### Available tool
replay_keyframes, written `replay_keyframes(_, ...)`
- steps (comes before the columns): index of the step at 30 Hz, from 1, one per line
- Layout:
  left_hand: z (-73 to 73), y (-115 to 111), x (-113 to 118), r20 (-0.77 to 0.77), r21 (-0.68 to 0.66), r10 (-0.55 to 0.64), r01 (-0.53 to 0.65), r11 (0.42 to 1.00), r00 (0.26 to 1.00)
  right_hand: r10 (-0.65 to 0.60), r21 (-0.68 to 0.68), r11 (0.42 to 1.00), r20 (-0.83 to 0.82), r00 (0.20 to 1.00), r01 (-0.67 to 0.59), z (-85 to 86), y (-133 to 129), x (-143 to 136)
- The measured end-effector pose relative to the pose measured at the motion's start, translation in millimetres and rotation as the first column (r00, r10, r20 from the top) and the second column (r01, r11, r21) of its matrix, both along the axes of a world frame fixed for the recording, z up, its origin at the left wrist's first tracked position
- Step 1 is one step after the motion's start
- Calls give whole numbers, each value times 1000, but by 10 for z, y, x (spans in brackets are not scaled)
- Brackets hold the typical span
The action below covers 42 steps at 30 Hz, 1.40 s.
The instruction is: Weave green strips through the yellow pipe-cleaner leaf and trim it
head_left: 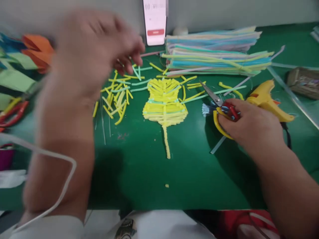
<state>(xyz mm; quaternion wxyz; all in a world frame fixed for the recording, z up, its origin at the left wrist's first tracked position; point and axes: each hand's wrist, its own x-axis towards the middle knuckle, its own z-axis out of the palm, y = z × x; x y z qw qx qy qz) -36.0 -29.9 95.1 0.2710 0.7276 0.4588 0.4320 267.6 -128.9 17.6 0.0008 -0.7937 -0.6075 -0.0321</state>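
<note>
My right hand [251,127] is closed around the handles of a pair of scissors [216,96] with red and yellow grips, the blades pointing up and left. Blue fringed strands [205,109] show just beside the scissors. My left hand [107,43] is raised above the back left of the table, its fingers curled and smeared by motion, so whether it holds anything is unclear. Between the hands lies a yellow leaf-like shape [164,108] made of fuzzy pipe-cleaner pieces, with a stem toward me. Short yellow and mint cut pieces [117,99] are scattered to its left.
Bundles of pastel pipe cleaners [214,61] lie at the back. A lit phone [155,23] leans on the wall. A yellow glue gun [267,99] rests beyond my right hand. At left are red-handled scissors [15,114] and orange folded material [37,51]. A white cable [71,162] crosses my left forearm.
</note>
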Motion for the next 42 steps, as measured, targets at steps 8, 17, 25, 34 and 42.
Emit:
replay_keyframes(8,-507,-386,667,-404,-172,-311,262,949,860,84,59,994,131,988,-93,73,-76,-163)
replay_keyframes(17,-607,-517,782,-761,-145,-244,210,967,601,198,281,931,147,969,-233,-45,-27,-84)
replay_keyframes(25,121,-540,364,-330,240,109,-28,970,938,401,597,737,-8,916,-317,1,-1,-104)
replay_keyframes(34,-320,-264,304,683,-195,197,-84,977,703,295,286,955,-900,321,-75,396,-55,-419)
replay_keyframes(42,-935,-465,588,721,-369,209,110,923,661,156,104,952,-974,-164,288,61,209,-735)
